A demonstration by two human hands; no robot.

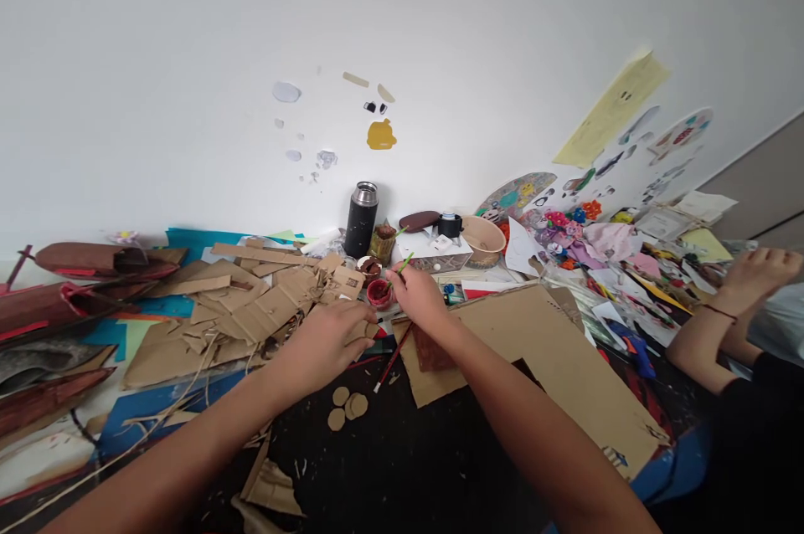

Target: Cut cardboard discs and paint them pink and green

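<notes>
My right hand (418,295) is closed around a thin green paintbrush (407,261). The brush's lower end is over or inside a small open jar of red paint (379,294); the tip is hard to see. Just left of and below the jar is my left hand (330,333), thumb and fingers apart, with nothing visible between them. A small red-tipped object (380,333) lies beside its fingertips. Behind the red jar stands a jar of brown paint (369,268). Another brush with a red handle (393,360) lies between my forearms, near several cardboard discs (337,418).
Cardboard scraps (264,308) are heaped to the left, beside brown painted pieces (94,258). A black flask (362,220) stands by the wall. A large cardboard sheet (521,341) lies under my right forearm. Another person's arms (722,325) are at the right edge, near colourful craft clutter (565,233).
</notes>
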